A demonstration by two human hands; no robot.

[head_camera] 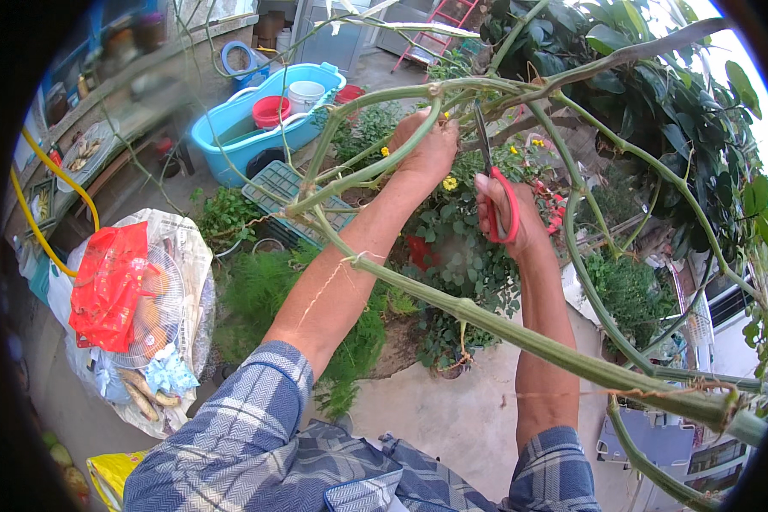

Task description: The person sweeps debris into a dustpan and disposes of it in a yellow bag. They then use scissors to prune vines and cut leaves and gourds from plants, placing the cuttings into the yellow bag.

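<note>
Red-handled scissors (503,206) are in my right hand (518,214), blades pointing up. The blades are close together and reach the tangle of stems below a woody branch (627,61). To their left my left hand (425,146) is raised with its fingers curled at the stems, apparently around a thin one; the fingers' grip is partly hidden. A looping green vine stem (384,163) passes in front of that hand. Another thick, ridged vine stem (525,329) crosses in front of my left forearm and runs down to the right. A thin twisted tie (323,294) hangs from it.
Potted plants with yellow flowers (449,184) and feathery green foliage (256,304) stand below. A blue plastic tub (224,153) holds buckets. At left, a newspaper-covered surface (195,269) bears a red plastic bag (110,288). A yellow hose (57,173) curves nearby. Dense leaves (665,121) hang at upper right.
</note>
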